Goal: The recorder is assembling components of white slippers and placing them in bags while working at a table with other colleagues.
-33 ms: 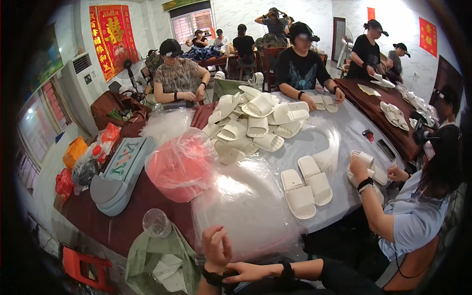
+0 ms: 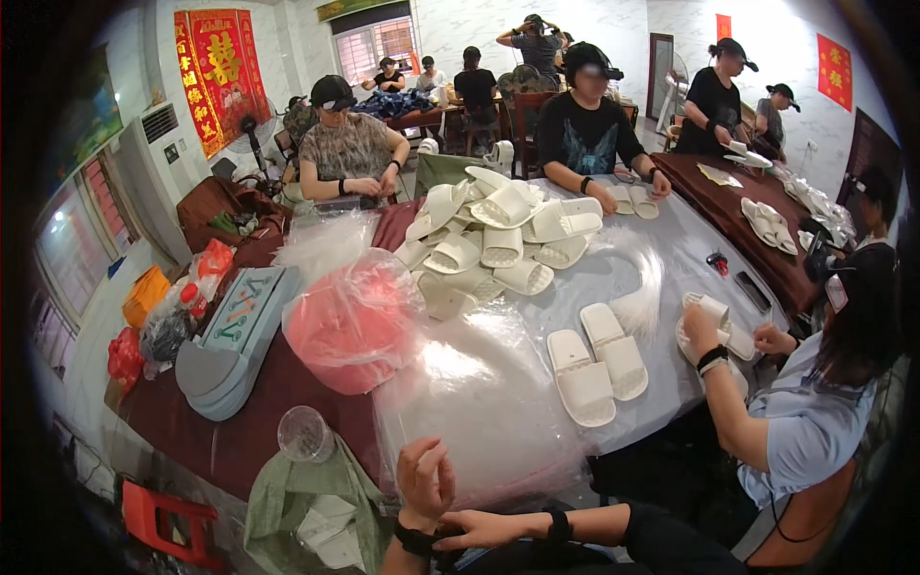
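Observation:
My left hand [image 2: 425,482] is raised at the table's near edge, its fingers loosely bent with nothing in them. My right hand [image 2: 476,528] reaches across to the left wrist, and its fingers close on the black wristband [image 2: 414,540] there. Another dark band [image 2: 559,526] circles my right wrist. Just beyond my hands lies a stack of clear plastic bags [image 2: 479,412]. A pair of white slippers [image 2: 583,381] rests to the right of the bags, soles down. Farther off is a heap of white slippers [image 2: 503,247].
A pink bundle in clear plastic [image 2: 355,321] and grey-blue sole-shaped pieces [image 2: 235,355] occupy the left side. A clear plastic cup [image 2: 306,435] stands by a green sack [image 2: 287,494]. One co-worker [image 2: 815,412] handles slippers at my right; two others sit across the table.
My two hands stay almost in place, the left fingers shifting only a little. At the far right table, a standing person has moved the slipper in their hands slightly.

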Demonstrator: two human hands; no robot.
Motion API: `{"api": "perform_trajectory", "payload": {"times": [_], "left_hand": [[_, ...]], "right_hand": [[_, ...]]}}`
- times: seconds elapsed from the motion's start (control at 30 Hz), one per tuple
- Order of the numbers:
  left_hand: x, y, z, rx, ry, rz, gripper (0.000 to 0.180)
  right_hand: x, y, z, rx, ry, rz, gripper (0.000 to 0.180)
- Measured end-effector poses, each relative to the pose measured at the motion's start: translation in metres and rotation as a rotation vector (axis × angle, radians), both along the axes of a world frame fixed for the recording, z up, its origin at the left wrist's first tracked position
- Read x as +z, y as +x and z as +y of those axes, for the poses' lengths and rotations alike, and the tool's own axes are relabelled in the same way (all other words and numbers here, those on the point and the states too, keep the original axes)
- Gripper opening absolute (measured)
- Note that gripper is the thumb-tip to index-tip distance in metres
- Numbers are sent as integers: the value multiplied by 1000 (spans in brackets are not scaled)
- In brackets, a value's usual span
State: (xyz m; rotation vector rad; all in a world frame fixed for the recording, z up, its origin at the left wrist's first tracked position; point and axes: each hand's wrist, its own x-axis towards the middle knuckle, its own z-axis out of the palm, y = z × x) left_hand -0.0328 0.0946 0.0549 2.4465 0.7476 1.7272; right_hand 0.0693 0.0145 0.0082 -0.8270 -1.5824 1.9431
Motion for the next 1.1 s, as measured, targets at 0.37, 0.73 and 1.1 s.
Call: {"api": "perform_trajectory", "payload": {"times": [0.37, 0.73, 1.1], "left_hand": [[-80, -20, 18, 127, -178, 609, 24], [-100, -21, 20, -19, -313, 803, 49], [-108, -25, 18, -69, -236, 794, 42]], "right_hand": [[24, 130, 28, -724, 646, -781, 37], [-13, 278, 54, -729, 530, -1579, 55], [18, 303, 47, -527, 275, -1367, 59]]}}
